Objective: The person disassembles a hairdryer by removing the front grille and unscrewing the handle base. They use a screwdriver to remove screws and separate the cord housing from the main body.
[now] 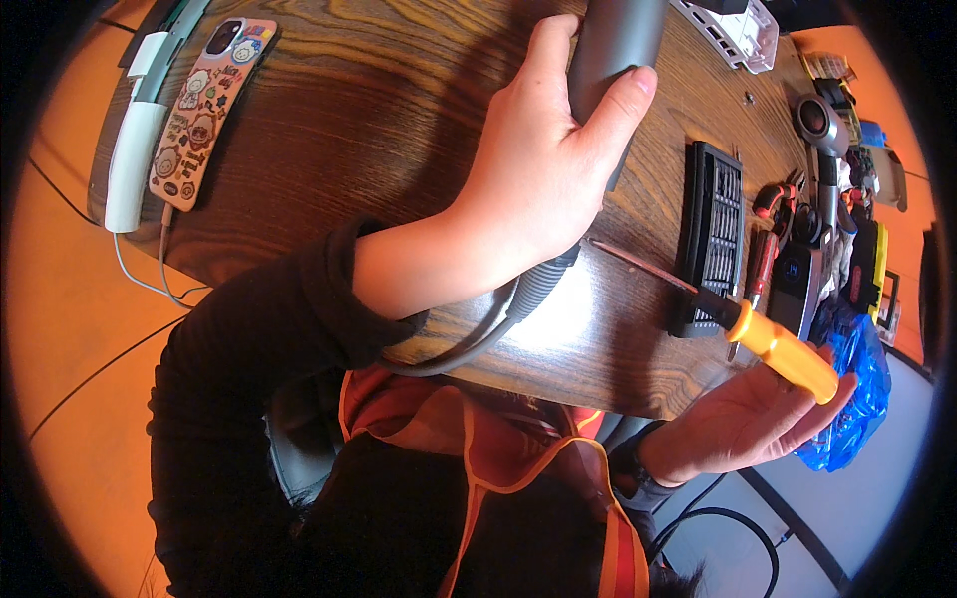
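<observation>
My left hand (543,159) is wrapped round a dark grey, tube-shaped corded handle (616,50), whose upper end runs out of view. From its lower end a ribbed sleeve (543,284) leads into a dark cord that curves beneath my wrist. At the table's right front edge, my right hand (738,424) holds a screwdriver (783,351) by its yellow grip, the fingers fairly straight. The screwdriver's long shaft points up and left, its tip near the lower end of the grey handle; whether they touch I cannot tell.
A black bit case (713,239) lies close to the screwdriver shaft. Beyond it are red-handled pliers (773,199), a red screwdriver (764,264) and a blue plastic bag (857,389). A white plastic housing (738,35) sits at the back right, a phone in a patterned case (209,115) at the left.
</observation>
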The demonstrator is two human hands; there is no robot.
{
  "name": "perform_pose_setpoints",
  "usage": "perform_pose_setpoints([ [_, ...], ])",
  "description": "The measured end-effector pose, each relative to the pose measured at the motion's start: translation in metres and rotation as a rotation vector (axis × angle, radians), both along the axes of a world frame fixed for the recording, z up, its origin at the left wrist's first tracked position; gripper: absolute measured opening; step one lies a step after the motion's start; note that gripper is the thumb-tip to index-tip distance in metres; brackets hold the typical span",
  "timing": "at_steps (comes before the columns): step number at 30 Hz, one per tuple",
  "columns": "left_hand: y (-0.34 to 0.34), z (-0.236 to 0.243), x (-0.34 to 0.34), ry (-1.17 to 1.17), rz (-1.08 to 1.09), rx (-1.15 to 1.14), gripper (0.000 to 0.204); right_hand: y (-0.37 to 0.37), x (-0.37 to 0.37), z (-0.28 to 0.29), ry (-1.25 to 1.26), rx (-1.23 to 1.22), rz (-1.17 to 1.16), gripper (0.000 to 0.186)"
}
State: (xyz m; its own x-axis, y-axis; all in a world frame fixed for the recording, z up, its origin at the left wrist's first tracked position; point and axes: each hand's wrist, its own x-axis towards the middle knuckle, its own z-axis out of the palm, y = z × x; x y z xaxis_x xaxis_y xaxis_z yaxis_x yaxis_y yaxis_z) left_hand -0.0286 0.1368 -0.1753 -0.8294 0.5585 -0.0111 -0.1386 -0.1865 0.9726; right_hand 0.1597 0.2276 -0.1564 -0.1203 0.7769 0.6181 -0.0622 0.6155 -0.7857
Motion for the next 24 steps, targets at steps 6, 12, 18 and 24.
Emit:
perform_pose_setpoints([
  [6, -0.005, 0.005, 0.001, -0.032, -0.023, 0.001, 0.043, 0.003, 0.004, 0.000, -0.017, 0.064, 0.124, 0.035],
  [12, -0.009, 0.013, -0.001, -0.082, -0.055, 0.014, 0.043, 0.002, 0.001, 0.001, -0.002, 0.003, 0.026, 0.033],
  [18, -0.011, 0.016, 0.000, -0.133, -0.080, 0.044, 0.043, 0.006, 0.003, 0.001, 0.168, -0.022, 0.458, 0.038],
  [24, -0.009, 0.011, 0.000, -0.100, -0.071, 0.042, 0.043, 0.008, 0.007, 0.004, 0.083, -0.067, 0.131, 0.038],
])
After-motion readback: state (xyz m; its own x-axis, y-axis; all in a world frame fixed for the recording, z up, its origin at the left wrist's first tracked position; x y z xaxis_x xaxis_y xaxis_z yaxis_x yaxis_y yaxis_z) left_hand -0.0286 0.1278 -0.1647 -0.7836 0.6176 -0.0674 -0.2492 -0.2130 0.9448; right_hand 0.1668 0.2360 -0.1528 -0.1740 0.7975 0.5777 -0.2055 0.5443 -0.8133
